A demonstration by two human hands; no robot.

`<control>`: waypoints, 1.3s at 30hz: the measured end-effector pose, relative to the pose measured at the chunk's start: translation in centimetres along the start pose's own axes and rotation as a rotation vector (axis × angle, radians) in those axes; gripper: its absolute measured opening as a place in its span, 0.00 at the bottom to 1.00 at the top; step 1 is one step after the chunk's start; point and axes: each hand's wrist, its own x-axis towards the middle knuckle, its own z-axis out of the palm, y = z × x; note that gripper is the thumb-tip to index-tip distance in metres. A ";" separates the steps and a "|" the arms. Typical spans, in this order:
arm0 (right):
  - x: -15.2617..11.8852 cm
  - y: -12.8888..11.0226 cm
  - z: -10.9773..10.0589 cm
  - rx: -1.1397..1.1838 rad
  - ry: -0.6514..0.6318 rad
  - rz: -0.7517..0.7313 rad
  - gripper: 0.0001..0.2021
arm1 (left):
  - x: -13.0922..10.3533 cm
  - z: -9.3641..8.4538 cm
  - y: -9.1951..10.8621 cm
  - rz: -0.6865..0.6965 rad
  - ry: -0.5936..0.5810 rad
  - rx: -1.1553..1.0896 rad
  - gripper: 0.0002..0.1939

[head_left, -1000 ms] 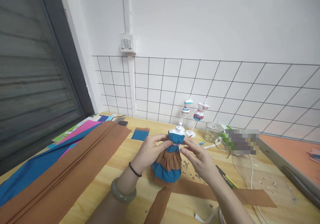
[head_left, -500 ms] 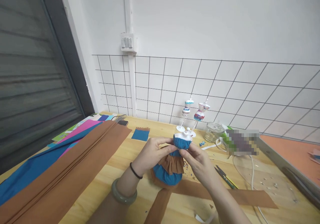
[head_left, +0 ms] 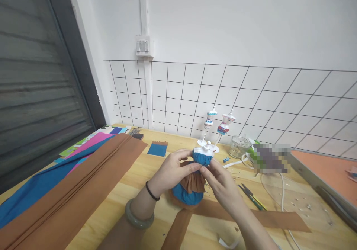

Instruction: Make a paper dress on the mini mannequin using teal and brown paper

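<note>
A miniature dress form [head_left: 203, 152] stands on the table in front of me, its white shoulders and knob showing above a gathered blue bodice. Below the waist hangs a layered skirt [head_left: 190, 196] with brown and blue tiers, apparently crepe paper. My left hand [head_left: 177, 170] grips the form's waist from the left, thumb across the front. From the other side my right hand [head_left: 220, 181] pinches at the same spot, its thumb tip meeting the left one. The back of the waist and some fingertips are hidden. Two brown strips [head_left: 281, 220] lie beside and in front of the skirt.
Long brown sheets [head_left: 92, 185] and blue and pink ones cover the left side. A small blue piece [head_left: 157, 148] lies behind. Two more dress forms [head_left: 223, 125] stand by the wire grid, near a clear round container [head_left: 240, 146]. Scissors [head_left: 252, 198] and a white cable [head_left: 282, 190] lie right.
My left thumb has slid slightly right across the waist, to the right thumb. The dress form has tipped a little left; both hands keep their hold.
</note>
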 end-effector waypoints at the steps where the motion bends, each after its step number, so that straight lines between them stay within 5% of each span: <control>1: 0.0 -0.3 -0.1 -0.016 -0.015 -0.007 0.11 | 0.1 -0.1 -0.1 -0.007 -0.003 -0.021 0.15; 8: -0.6 -0.9 0.4 -0.161 0.032 0.015 0.19 | 0.5 -0.8 -1.6 -0.081 0.019 -0.202 0.18; 23: -2.4 -1.7 2.6 -0.599 0.157 -0.082 0.26 | 0.0 0.1 -0.3 -0.045 0.087 0.044 0.12; 30: -1.9 -1.0 1.0 -0.405 0.046 0.031 0.27 | 0.8 -1.0 -2.2 -0.086 0.145 -0.334 0.15; 39: -1.8 -3.9 0.4 -0.232 -0.080 0.153 0.27 | 0.6 -1.5 -2.0 -0.261 0.203 -0.910 0.13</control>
